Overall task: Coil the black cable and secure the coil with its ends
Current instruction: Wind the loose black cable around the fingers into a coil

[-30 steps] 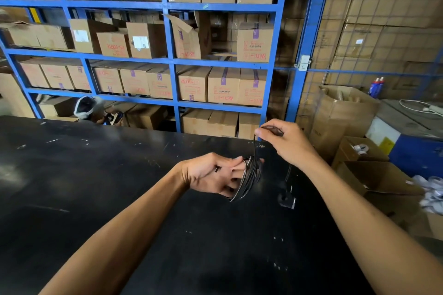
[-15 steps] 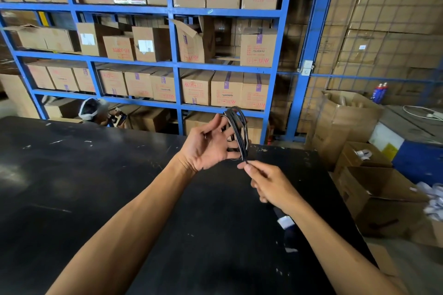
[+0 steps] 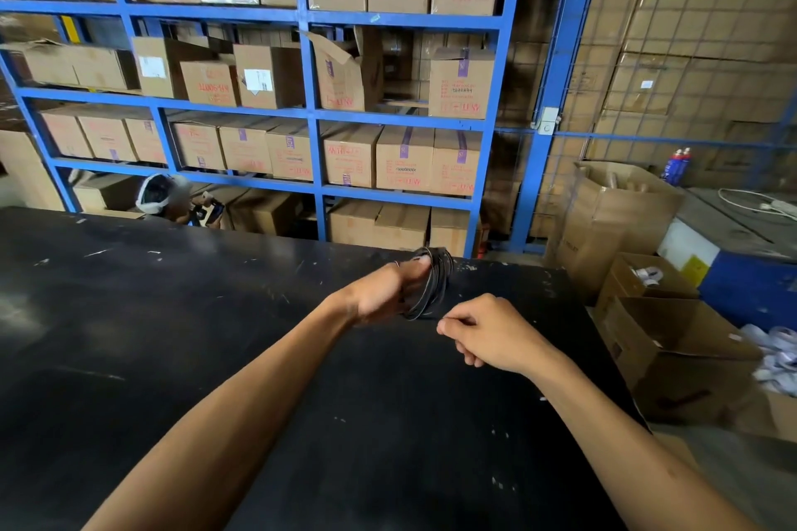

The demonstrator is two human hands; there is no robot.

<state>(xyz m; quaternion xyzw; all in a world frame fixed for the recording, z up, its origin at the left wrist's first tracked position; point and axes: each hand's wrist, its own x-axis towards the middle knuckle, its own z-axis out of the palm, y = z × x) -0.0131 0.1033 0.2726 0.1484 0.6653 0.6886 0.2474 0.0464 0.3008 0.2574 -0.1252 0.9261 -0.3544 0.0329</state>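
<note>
The black cable [image 3: 436, 285] is wound in several loops around the fingers of my left hand [image 3: 388, 291], which is closed on the coil above the far part of the black table [image 3: 172, 336]. The thumb presses on the top of the coil. My right hand [image 3: 487, 334] sits just right of and below the coil, its thumb and forefinger pinched together on the cable's loose end near the coil's lower edge. The strand between the pinch and the coil is barely visible against the dark tabletop.
Blue steel shelving [image 3: 310, 116] full of cardboard boxes stands behind the table. Open cardboard boxes [image 3: 673, 341] sit on the floor to the right, beside the table's right edge. A blue and white cabinet [image 3: 733, 267] lies further right. A person [image 3: 164, 194] crouches behind the table's far left.
My left hand has come down and turned, from fingers spread with the coil raised to closed around the coil. My right hand has shifted right, still pinching the cable end.
</note>
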